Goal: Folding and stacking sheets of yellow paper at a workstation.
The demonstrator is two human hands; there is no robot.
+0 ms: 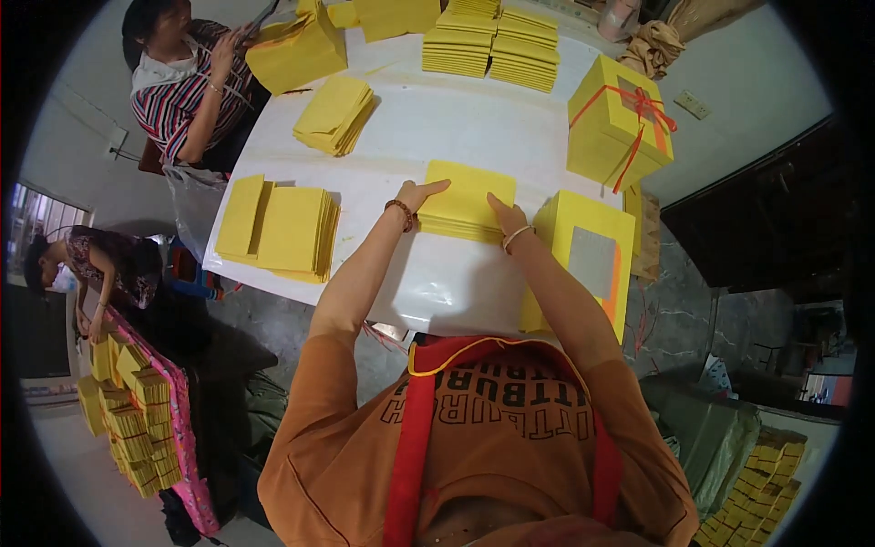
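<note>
A neat stack of yellow paper envelopes or folded sheets (469, 187) lies on the white table in front of me. My left hand (419, 199) grips its left side, the thumb resting on top and the other fingers down along the edge. On the opposite side my right hand (508, 219) holds it the same way, thumb on the upper face. Both hands are closed around the stack, and their lower fingers are mostly hidden. Just right of my right hand lies a flat yellow piece with a grey window (592, 260) and an orange strip.
The white table (437, 118) bears yellow stacks at left (296, 228), upper left (335, 114) and far side (492, 46). A yellow box with a red ribbon (620, 128) stands at right. One person (196, 91) sits far left; another (105, 264) bends over bundled yellow stacks (137, 415).
</note>
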